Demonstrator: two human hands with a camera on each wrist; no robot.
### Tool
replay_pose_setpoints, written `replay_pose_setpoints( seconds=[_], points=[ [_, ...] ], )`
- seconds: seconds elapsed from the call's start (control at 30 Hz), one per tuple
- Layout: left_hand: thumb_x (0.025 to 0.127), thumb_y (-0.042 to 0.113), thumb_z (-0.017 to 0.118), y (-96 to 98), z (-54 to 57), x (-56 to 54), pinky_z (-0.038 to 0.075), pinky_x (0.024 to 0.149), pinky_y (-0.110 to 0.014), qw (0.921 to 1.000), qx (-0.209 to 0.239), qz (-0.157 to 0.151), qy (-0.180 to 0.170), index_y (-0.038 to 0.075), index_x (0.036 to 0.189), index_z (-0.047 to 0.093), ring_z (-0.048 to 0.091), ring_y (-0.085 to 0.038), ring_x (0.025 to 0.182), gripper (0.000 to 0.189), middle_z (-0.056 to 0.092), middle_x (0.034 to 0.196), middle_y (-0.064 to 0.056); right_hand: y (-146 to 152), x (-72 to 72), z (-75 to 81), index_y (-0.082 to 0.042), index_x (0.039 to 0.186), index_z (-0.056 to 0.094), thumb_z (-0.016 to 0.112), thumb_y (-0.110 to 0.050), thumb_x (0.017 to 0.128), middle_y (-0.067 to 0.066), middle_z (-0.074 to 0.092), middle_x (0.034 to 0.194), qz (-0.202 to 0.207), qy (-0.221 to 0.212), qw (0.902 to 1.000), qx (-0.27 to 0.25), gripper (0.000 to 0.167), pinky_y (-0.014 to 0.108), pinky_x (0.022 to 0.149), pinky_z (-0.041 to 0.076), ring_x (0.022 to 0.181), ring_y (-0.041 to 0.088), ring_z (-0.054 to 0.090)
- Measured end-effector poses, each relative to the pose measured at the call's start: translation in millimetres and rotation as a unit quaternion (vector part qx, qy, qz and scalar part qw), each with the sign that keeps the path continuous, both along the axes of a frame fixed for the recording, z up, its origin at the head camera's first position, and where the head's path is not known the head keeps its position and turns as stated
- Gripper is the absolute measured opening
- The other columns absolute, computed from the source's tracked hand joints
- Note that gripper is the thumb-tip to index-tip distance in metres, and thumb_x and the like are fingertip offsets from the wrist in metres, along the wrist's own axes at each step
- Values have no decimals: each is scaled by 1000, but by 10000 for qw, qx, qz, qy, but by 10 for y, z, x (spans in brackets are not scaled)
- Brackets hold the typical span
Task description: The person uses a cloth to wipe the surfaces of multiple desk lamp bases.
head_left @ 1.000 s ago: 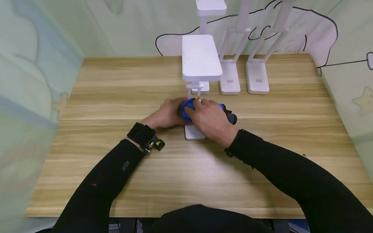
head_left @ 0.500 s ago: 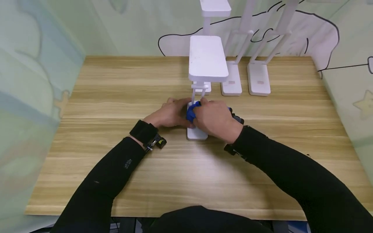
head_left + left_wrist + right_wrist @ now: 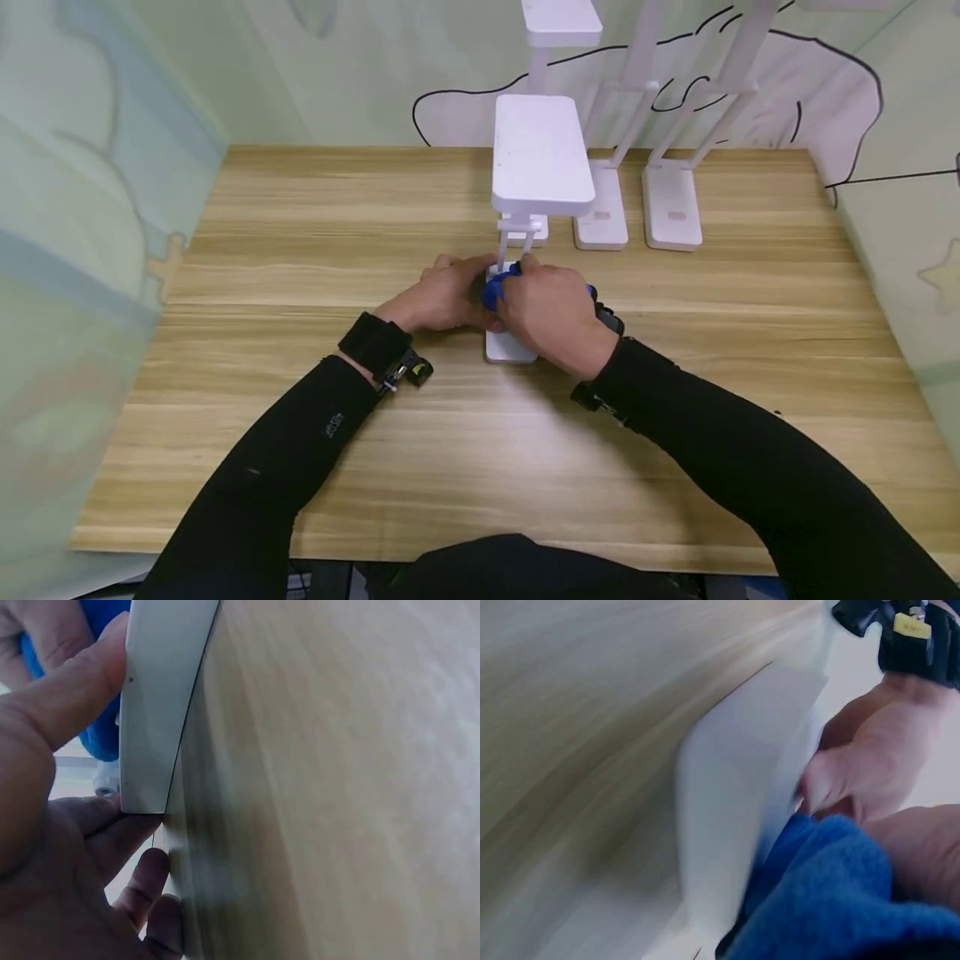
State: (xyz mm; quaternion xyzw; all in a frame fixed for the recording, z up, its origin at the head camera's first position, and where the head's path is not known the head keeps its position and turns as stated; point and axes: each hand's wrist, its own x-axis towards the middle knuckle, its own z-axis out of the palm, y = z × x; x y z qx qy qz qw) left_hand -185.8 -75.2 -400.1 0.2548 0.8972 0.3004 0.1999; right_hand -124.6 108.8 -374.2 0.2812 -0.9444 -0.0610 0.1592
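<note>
A white folding stand (image 3: 542, 154) with a flat top plate stands mid-table, in front of the others. My left hand (image 3: 450, 293) holds the left side of its base (image 3: 510, 347). In the left wrist view, the thumb (image 3: 86, 686) lies along one long edge and fingertips touch the base's end. My right hand (image 3: 553, 312) grips a bunched blue cloth (image 3: 493, 290) against the top of that base. Fluffy folds of the cloth (image 3: 840, 892) lie along the base in the right wrist view. The right fingertips are mostly hidden from above.
More white stands line the back of the wooden table (image 3: 300, 467), including a middle one (image 3: 602, 217) and a right one (image 3: 672, 212). A printed curtain (image 3: 315, 100) hangs behind and at both sides.
My right hand has turned knuckles-up, bunching the cloth so less of its blue shows. My left hand keeps its hold on the base. The view has shifted slightly.
</note>
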Motion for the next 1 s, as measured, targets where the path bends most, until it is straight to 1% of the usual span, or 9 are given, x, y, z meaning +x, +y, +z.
replay_pose_setpoints(
  seconds=[0.1, 0.27, 0.37, 0.5, 0.57, 0.63, 0.77, 0.9, 1.0],
  points=[
    [69, 54, 85, -2, 4, -6, 31, 107, -54, 9998, -51, -10, 172, 35, 152, 36, 38, -32, 130, 97, 56, 145, 1, -58, -39, -42, -8, 74, 69, 65, -29, 93, 10, 64, 73, 271, 268, 9992, -141, 28, 35, 42, 48, 61, 23, 61],
    [70, 58, 83, 58, -3, -3, 29, 110, -49, 10000, -26, 37, -48, 31, 156, 31, 35, -28, 132, 104, 49, 152, 0, 228, -68, 0, -12, 89, 75, 68, -31, 92, 9, 62, 80, 268, -545, 9974, -374, 20, 35, 48, 52, 66, 19, 59],
    [71, 59, 82, 96, -9, 15, 30, 110, -46, 9997, -93, 87, -204, 28, 157, 28, 34, -25, 132, 106, 44, 155, 0, 515, -69, 60, -15, 83, 73, 68, -30, 92, 6, 60, 77, 170, -1040, 9939, -317, 18, 32, 50, 48, 67, 17, 56],
    [72, 56, 83, 88, 24, 14, 29, 111, -47, 9993, -207, 108, -293, 26, 158, 28, 33, -26, 134, 107, 45, 155, -1, 748, -169, 178, -13, 79, 70, 66, -27, 93, 6, 60, 75, -166, -1248, 9910, -457, 20, 32, 50, 44, 69, 18, 53],
    [72, 55, 84, 75, 41, 8, 28, 112, -49, 9993, -210, 105, -302, 26, 157, 28, 32, -26, 136, 106, 45, 155, -1, 762, -288, 248, -12, 95, 72, 64, -29, 95, 8, 63, 81, -392, -1289, 9884, -704, 19, 36, 54, 48, 72, 21, 55],
    [72, 54, 84, 69, 48, 6, 28, 111, -49, 9994, -191, 94, -279, 26, 157, 28, 33, -27, 135, 106, 45, 155, -1, 711, -431, 303, -13, 120, 65, 62, -33, 96, 12, 67, 97, -576, -1445, 9819, -1078, 32, 43, 63, 55, 81, 25, 60],
    [72, 54, 84, 49, 44, 2, 30, 110, -47, 9993, -159, 84, -335, 27, 158, 27, 33, -26, 133, 106, 44, 156, 0, 534, -702, 304, -14, 144, 41, 61, -35, 96, 15, 59, 131, -545, -2195, 9646, -1355, 56, 55, 93, 52, 107, 31, 60],
    [72, 55, 83, 33, 31, 10, 33, 109, -45, 9990, -172, 137, -392, 25, 158, 26, 32, -26, 135, 108, 42, 157, -1, 422, -837, 308, -11, 140, 53, 63, -20, 94, 13, 53, 143, -100, -3120, 9435, -1114, 48, 50, 113, 40, 129, 28, 51],
    [72, 55, 84, 24, 25, 24, 33, 112, -46, 9990, -200, 270, -310, 23, 158, 27, 33, -26, 136, 107, 43, 157, -1, 378, -872, 357, -16, 132, 65, 57, -12, 93, 12, 53, 146, 59, -3634, 9292, -673, 40, 47, 115, 38, 134, 28, 49]
  ],
)
